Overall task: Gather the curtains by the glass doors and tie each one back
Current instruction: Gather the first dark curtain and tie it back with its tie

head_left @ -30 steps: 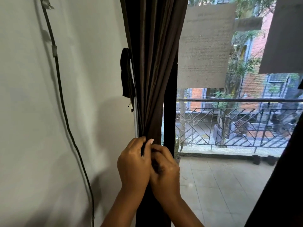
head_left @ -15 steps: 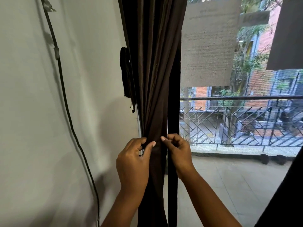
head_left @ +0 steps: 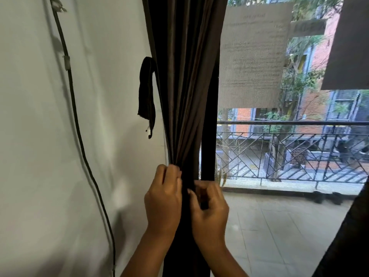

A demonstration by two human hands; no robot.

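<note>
A dark brown curtain [head_left: 185, 80] hangs bunched into tight folds at the left edge of the glass door [head_left: 279, 156]. My left hand [head_left: 162, 200] grips the gathered folds from the left at waist height. My right hand [head_left: 209, 208] pinches the same bundle from the right, fingers curled against the fabric and the dark door frame [head_left: 207, 152]. A black tie-back strap [head_left: 146, 92] hangs loose from the wall just left of the curtain, above my hands. A second dark curtain [head_left: 347, 236] shows at the lower right edge.
A black cable [head_left: 79, 136] runs down the white wall [head_left: 40, 156] on the left. A paper sheet [head_left: 253, 56] is stuck to the glass. Beyond it lie a tiled balcony floor [head_left: 279, 226] and a metal railing [head_left: 289, 152].
My right hand moved back in against the curtain bundle beside my left hand, lower than half a second ago. The left hand keeps its grip on the folds.
</note>
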